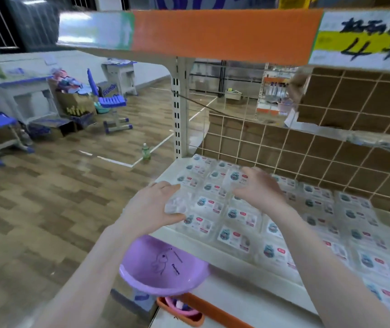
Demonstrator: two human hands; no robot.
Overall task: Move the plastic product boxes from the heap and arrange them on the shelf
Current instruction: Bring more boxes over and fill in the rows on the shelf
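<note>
1. Left hand (152, 207) grips a clear box (176, 204) at the shelf (224, 254) left edge; right hand (258, 188) hovers loosely curled, holding nothing.
2. Better to set it flush beside the rows (236, 216); keep labels up.

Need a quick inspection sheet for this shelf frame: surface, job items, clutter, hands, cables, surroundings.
Surface: white shelf, wire grid back panel.
Job's things: clear plastic boxes laid flat in rows; heap not in view.
Clutter: purple basin under the shelf's front edge; orange tray below it.
Hands: left hand grips a clear box at the shelf's left end; right hand over the rows, fingers curled, contact unclear.
Cables: nothing seen.
Surroundings: wood floor, green bottle, blue chairs, cartons.
</note>
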